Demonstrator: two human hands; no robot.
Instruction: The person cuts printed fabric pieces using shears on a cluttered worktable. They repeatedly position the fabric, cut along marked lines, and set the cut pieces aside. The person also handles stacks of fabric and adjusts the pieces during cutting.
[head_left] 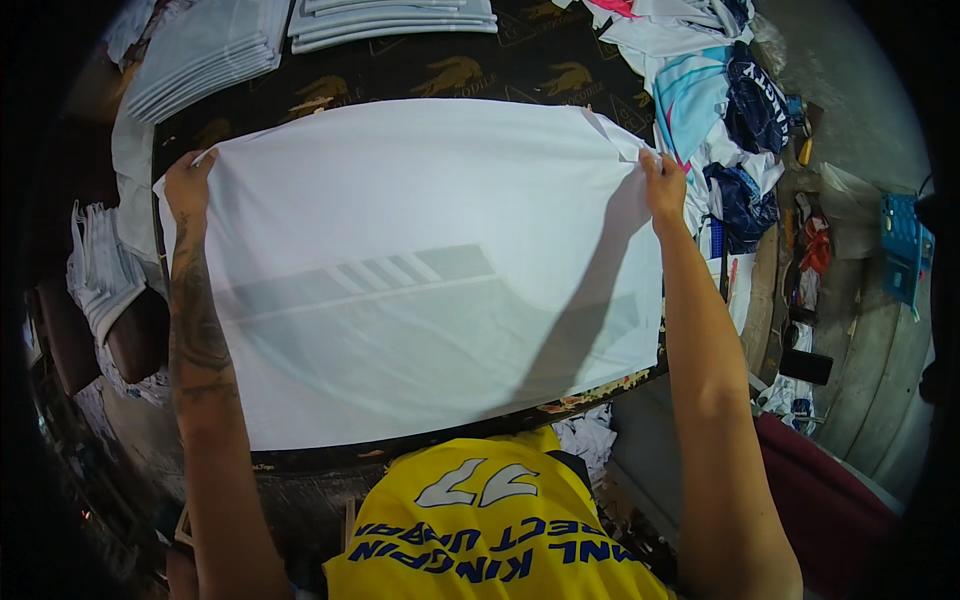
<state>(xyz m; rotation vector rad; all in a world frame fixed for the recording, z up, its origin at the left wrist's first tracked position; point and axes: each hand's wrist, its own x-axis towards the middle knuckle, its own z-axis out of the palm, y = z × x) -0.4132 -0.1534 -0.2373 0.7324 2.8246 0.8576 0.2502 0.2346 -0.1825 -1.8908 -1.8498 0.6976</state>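
Observation:
A large white sheet of thin fabric (400,200) is spread across the dark table before me. Grey shapes with slanted stripes show faintly through its lower half. My left hand (188,185) pinches the sheet at its far left corner, thumb and fingers closed on the edge. At the far right corner my right hand (662,185) grips the fabric in the same way, and a small fold lies beside it. The shadow of my right arm falls across the cloth. What lies beneath the sheet is mostly hidden.
Neat stacks of folded pale fabric (215,55) sit at the table's far left, with another stack (390,22) beside them. Crumpled white, light blue and navy garments (700,110) pile up on the right. Beyond them stands a blue plastic item (900,245). Folded cloths (100,270) hang at left.

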